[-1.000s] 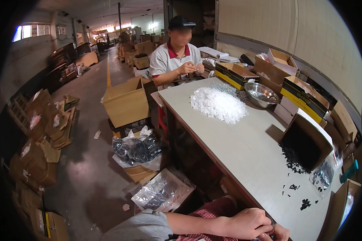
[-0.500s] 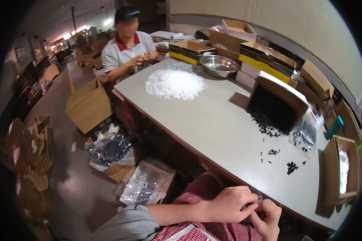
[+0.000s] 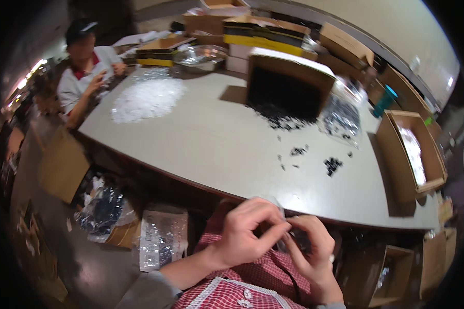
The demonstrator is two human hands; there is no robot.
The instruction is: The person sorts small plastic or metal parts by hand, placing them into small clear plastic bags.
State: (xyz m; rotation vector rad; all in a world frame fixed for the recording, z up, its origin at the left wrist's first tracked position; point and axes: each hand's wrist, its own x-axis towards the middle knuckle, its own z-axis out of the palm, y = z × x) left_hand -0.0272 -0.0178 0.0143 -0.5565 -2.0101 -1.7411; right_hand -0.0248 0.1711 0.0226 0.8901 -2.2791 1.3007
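Note:
My left hand (image 3: 250, 229) and my right hand (image 3: 312, 247) meet above my lap, close to the near table edge. Both are closed, thumbs and fingertips pinched together at the same spot. A bit of clear, filmy plastic (image 3: 277, 204) shows past the left fingers; its kind is hidden. Whatever lies between the fingertips is too small and covered to name. On the table (image 3: 201, 149) beyond them lie small black pieces (image 3: 333, 166) in loose clusters. More of these spill from a tipped cardboard box (image 3: 329, 85). Beside it rests a clear bag of dark pieces (image 3: 341, 117).
A white heap (image 3: 147, 99) and a metal bowl (image 3: 201, 56) sit toward the far left, near a seated co-worker (image 3: 90, 67). An upright open carton (image 3: 394, 154) and a teal cup (image 3: 384, 100) stand right. Bagged goods (image 3: 162, 239) and boxes crowd the floor at left.
The view has swung right, so the table and co-worker appear farther left. My hands have come up and leftward in the picture, still pinched together.

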